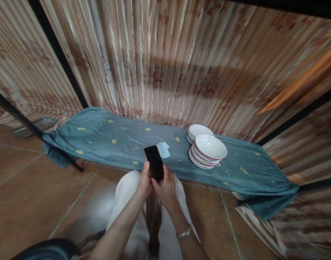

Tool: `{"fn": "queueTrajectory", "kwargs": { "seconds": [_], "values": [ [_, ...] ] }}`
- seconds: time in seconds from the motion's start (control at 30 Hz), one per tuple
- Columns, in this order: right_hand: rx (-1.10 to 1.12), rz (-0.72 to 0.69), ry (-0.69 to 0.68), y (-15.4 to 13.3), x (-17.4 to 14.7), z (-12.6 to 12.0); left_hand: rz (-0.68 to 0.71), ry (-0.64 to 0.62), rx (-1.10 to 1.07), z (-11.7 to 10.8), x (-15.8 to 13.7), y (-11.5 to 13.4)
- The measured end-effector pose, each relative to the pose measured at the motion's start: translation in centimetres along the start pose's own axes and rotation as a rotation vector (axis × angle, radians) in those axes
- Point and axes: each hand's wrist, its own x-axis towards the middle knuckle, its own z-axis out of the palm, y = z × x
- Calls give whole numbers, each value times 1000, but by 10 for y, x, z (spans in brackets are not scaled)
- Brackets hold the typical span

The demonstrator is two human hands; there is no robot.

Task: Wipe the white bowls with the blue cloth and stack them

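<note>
A black smartphone (pixel 154 161) with a dark screen is held upright between my two hands, over my knees. My left hand (pixel 145 181) grips its left edge, the thumb along the side. Around the lower right corner closes my right hand (pixel 166 187), with a silver bangle on that wrist. Just behind the phone, a pale blue folded cloth or paper (pixel 163 149) lies on the blue-green cloth (pixel 127 141). To the right stand a stack of white bowls with red rims (pixel 210 147) and, behind it, a second stack of white dishes (pixel 199 130).
The cloth covers a low shelf framed by black metal bars (pixel 61 54). Behind it hangs a striped, flowered curtain (pixel 165 65). A metal tray (pixel 37 126) lies on the brown tiled floor (pixel 81 187) at the left. A dark rounded object (pixel 46 251) is at the lower left.
</note>
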Motion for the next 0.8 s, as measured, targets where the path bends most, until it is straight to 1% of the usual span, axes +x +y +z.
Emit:
{"fn": "queueTrajectory", "kwargs": {
  "seconds": [0.07, 0.13, 0.2, 0.27, 0.37, 0.47, 0.57, 0.67, 0.8],
  "values": [
    [135, 69, -5, 5, 2, 6, 16, 35, 24, -7, 11, 4],
    [328, 218, -4, 13, 7, 9, 26, 63, 48, -14, 19, 7],
    [506, 385, -20, 20, 11, 11, 7, 99, 63, -21, 24, 8],
    [646, 518, -79, 24, 11, 13, 12, 146, 75, -26, 26, 7],
    [839, 656, -228, 23, 6, 15, 35, 193, 93, -30, 27, 3],
    [932, 703, -354, 20, 0, 13, 20, 201, 109, -33, 27, 0],
    [930, 689, -430, 19, 1, 9, 9, 175, 118, -34, 28, -1],
    [884, 654, -475, 19, 4, 4, 12, 140, 124, -38, 30, -2],
    [843, 645, -494, 21, 7, 3, -1, 100, 122, -44, 35, -4]
  ]
}}
